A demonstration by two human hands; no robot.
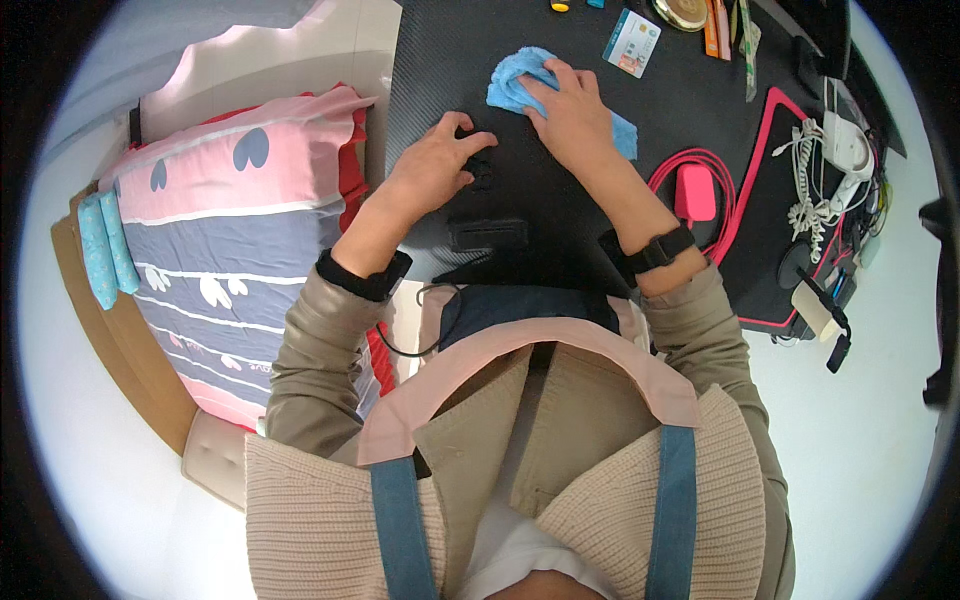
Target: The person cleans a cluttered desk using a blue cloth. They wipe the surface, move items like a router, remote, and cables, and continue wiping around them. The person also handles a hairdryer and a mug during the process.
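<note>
My right hand point(574, 116) presses a crumpled light-blue cloth point(517, 79) onto the black textured desk mat point(442, 45), with fingers bent over it. Part of the cloth sticks out beyond the wrist. To the left, my left hand point(435, 161) rests low over the mat, its thumb and forefinger spread around a small black object point(480, 174). That object blends into the mat, and whether the fingers grip it cannot be made out. Nearer to me lies a flat black rectangular item point(489, 235). Both wrists wear black bands.
A card point(631, 43) bearing writing lies beyond the cloth. A round gold compact point(681, 11) and slim packets point(718, 30) sit further right. A coiled pink cable point(694, 157) with its pink adapter point(695, 193) and white corded devices point(847, 146) occupy the right side. A bed point(225, 232) stands left.
</note>
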